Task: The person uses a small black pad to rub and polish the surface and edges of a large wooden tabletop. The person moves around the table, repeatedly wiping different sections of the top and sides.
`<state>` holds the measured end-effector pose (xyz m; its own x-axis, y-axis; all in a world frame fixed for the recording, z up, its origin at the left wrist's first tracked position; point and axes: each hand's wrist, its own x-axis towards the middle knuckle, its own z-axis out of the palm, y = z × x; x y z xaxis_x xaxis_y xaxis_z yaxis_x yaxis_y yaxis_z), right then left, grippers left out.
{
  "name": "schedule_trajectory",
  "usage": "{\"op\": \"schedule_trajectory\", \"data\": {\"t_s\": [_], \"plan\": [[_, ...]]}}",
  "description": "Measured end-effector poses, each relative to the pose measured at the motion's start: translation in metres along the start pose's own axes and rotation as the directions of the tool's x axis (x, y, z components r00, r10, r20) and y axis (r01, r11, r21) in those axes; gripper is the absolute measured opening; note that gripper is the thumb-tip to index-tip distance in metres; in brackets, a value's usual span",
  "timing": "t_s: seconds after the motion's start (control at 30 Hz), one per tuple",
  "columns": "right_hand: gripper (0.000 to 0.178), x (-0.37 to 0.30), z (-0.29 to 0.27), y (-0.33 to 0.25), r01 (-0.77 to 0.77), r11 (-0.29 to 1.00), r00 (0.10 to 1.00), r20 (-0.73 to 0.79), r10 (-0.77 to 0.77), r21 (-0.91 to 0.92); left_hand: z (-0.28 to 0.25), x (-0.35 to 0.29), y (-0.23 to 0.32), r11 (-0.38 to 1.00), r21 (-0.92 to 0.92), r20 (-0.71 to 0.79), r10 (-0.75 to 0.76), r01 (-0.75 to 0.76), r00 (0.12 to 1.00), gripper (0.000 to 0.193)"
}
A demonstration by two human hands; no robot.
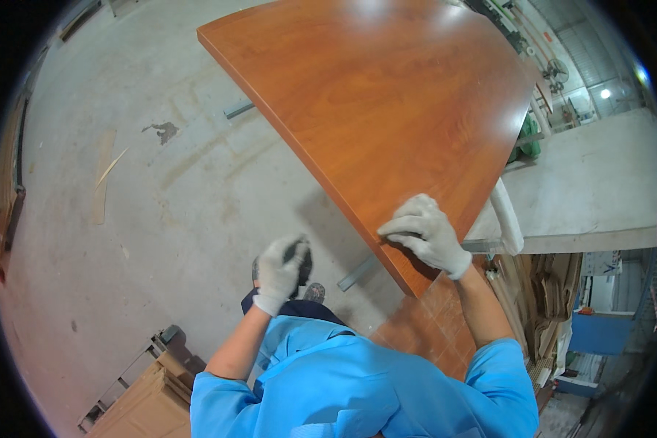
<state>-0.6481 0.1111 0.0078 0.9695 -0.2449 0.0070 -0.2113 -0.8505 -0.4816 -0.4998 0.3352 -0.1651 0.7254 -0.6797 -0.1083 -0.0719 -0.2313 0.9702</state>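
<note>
Panel (372, 109) in brown wood grain, with two metal bars (356, 274) jutting beneath, is touched near its closest corner by one gloved right hand (425, 232), fingers bent, while one gloved left hand (277, 271) is held apart, neither grip discernible.

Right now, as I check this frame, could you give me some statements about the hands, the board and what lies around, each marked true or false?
1. The left hand and the right hand both wear pale gloves. True.
2. The left hand lies on the board. False: the right hand is on the board, near its closest corner; the left is off it.
3. The person wears a blue top. True.
4. The board's upper face is green. False: it is a glossy orange-brown.
5. A long flat strip lies on the floor to the left of the board. True.
</note>
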Motion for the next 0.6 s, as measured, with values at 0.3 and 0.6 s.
{"op": "schedule_trajectory", "data": {"t_s": [0.3,0.6], "plan": [[0.015,0.196,0.036,0.034,0.096,0.992,0.957,-0.265,-0.114,-0.08,-0.058,0.007,-0.039,0.98,-0.155,-0.203,-0.153,0.122,0.967,0.028],[0.017,0.15,0.036,-0.009,0.404,0.912,0.914,-0.01,-0.406,-0.078,-0.121,-0.006,-0.08,0.954,-0.126,-0.352,-0.299,0.271,0.887,0.026]]}}
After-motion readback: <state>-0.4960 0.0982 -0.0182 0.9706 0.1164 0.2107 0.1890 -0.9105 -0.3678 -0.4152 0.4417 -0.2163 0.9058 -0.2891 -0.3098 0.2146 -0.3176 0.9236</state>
